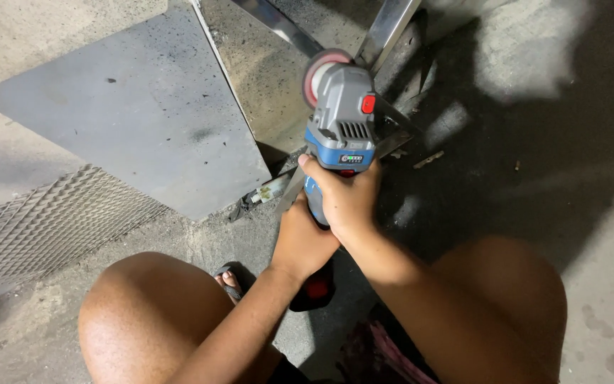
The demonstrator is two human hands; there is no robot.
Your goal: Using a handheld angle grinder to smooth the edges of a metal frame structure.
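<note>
A grey sheet (pixel 136 107) and mesh (pixel 44 220) lie flat on the floor (pixel 605 284) at left. The left hand (pixel 300 242) wraps the rear of the grinder (pixel 339 135), low on the body. The right hand (pixel 346 199) closes round it just ahead, nearer the head. The grinder's long axis runs straight away from the person, its disc (pixel 319 71) at the far end, apparently against the metal bars (pixel 385 32), though blur hides the contact. Both wrists are straight, arms between the knees.
</note>
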